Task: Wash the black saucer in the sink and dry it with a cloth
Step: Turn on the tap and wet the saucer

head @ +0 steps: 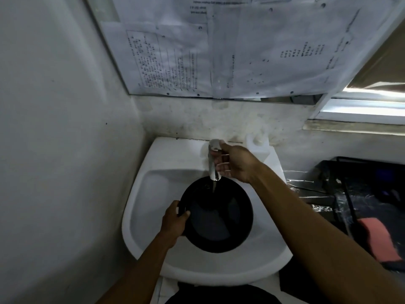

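Gripping the black saucer's [217, 216] left rim over the sink [153, 194], left hand [174, 222]; right hand [232, 163] grasps the tap [213, 163].

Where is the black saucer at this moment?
In the head view the black saucer sits centre frame over the white sink, under the tap, its left rim gripped by the left hand.

One head-worn wide-angle view looks steeply down and forward, close above a white sink [153, 194] set against the wall [54, 106].
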Available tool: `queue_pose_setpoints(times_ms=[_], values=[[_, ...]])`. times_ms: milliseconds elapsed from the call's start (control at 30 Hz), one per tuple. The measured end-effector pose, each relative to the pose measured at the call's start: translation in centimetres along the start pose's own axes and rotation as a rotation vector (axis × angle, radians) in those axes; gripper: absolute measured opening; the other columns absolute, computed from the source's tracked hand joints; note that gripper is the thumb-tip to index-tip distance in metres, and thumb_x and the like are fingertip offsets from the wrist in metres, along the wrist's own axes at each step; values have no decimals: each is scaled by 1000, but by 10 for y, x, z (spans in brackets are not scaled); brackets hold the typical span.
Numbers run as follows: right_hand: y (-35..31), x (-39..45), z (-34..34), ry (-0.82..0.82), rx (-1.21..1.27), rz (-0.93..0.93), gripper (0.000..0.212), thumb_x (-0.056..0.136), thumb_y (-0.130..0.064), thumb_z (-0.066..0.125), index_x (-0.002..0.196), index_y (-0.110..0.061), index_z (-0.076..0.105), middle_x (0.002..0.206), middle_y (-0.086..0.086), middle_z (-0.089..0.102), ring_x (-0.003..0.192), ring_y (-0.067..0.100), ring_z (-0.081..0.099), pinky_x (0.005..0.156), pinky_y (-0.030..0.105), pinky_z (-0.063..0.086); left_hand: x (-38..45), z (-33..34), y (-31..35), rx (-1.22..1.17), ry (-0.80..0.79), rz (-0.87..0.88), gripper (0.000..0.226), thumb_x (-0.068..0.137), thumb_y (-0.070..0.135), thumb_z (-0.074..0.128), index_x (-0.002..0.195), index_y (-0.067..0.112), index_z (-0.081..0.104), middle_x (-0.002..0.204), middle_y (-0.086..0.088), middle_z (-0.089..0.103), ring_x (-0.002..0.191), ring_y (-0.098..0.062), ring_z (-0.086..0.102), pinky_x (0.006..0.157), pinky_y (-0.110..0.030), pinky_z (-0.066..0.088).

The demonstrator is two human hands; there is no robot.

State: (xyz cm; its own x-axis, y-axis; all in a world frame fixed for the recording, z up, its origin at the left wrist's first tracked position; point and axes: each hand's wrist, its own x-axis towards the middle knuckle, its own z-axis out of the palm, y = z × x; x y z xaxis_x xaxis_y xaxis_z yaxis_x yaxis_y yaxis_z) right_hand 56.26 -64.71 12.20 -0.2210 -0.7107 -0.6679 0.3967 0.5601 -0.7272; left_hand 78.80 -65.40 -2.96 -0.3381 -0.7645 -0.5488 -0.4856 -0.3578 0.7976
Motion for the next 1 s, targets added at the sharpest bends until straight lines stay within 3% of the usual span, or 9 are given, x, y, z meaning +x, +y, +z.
queue_pose_setpoints(times_ms=[67, 200, 300, 400, 467, 567, 700, 800, 1000], values=[[22, -10, -14, 96, -86, -80, 40, 100, -44, 44, 80, -16, 64, 60, 0, 57, 49, 15, 53, 50, 25, 42, 4, 2, 2, 7, -13, 2, 7, 95, 14, 58, 98, 20, 58, 98, -10, 68, 85, -28, 67, 57, -34, 57], [92, -21, -54, 524, -386, -284, 13, 89, -21, 64, 76, -15, 65, 63, -2, 63, 59, 15, 58, 59, 26, 44, 12, 9, 4, -23, -41, 47, 13, 95, 9, 56, 102, 20, 59, 99, -11, 68, 83, -27, 67, 60, -36, 57], [132, -27, -75, 691, -513, -168, 13, 86, -17, 67, 98, -12, 61, 83, 4, 66, 71, 15, 60, 61, 19, 42, 18, 18, 7, -33, -76, 84, 19, 94, 5, 56, 103, 20, 60, 102, -9, 69, 90, -25, 69, 75, -44, 60], [168, -15, -90, 613, -515, -16, 23, 88, -21, 64, 108, -10, 59, 96, 10, 66, 89, 29, 64, 78, 39, 53, 26, 25, 9, -25, -105, 96, 21, 92, 5, 57, 106, 20, 61, 105, -9, 70, 93, -24, 70, 81, -47, 59], [182, -9, -93, 556, -503, 49, 14, 90, -19, 56, 102, -11, 60, 86, 9, 65, 79, 30, 64, 72, 48, 57, 30, 28, 11, 6, -110, 106, 23, 91, 5, 58, 106, 22, 61, 105, -9, 71, 92, -23, 70, 81, -48, 58], [182, -9, -83, 503, -413, 129, 13, 93, -14, 47, 102, -15, 56, 85, 12, 66, 70, 29, 63, 55, 35, 50, 34, 24, 12, 86, -73, 137, 21, 91, 6, 58, 99, 25, 61, 98, -5, 72, 87, -21, 71, 79, -48, 59], [179, 2, -63, 376, -346, 215, 30, 94, -8, 39, 121, -12, 54, 88, 16, 66, 66, 26, 59, 56, 27, 44, 37, 1, 13, 235, 18, 182, 15, 93, 12, 56, 94, 26, 60, 87, 0, 71, 77, -18, 69, 73, -45, 58], [179, 16, -44, 298, -355, 238, 40, 93, -4, 40, 132, -9, 48, 100, 20, 68, 68, 25, 64, 54, 27, 48, 35, -20, 16, 334, 96, 201, 12, 95, 15, 56, 101, 23, 61, 90, 0, 70, 76, -15, 65, 67, -31, 55], [169, 20, -18, 109, -448, 285, 22, 96, -10, 39, 113, -11, 52, 81, 12, 69, 57, 18, 63, 56, 25, 47, 37, -55, 15, 411, 121, 166, 24, 94, 16, 53, 110, 31, 61, 88, 3, 69, 73, -15, 65, 59, -28, 52]])
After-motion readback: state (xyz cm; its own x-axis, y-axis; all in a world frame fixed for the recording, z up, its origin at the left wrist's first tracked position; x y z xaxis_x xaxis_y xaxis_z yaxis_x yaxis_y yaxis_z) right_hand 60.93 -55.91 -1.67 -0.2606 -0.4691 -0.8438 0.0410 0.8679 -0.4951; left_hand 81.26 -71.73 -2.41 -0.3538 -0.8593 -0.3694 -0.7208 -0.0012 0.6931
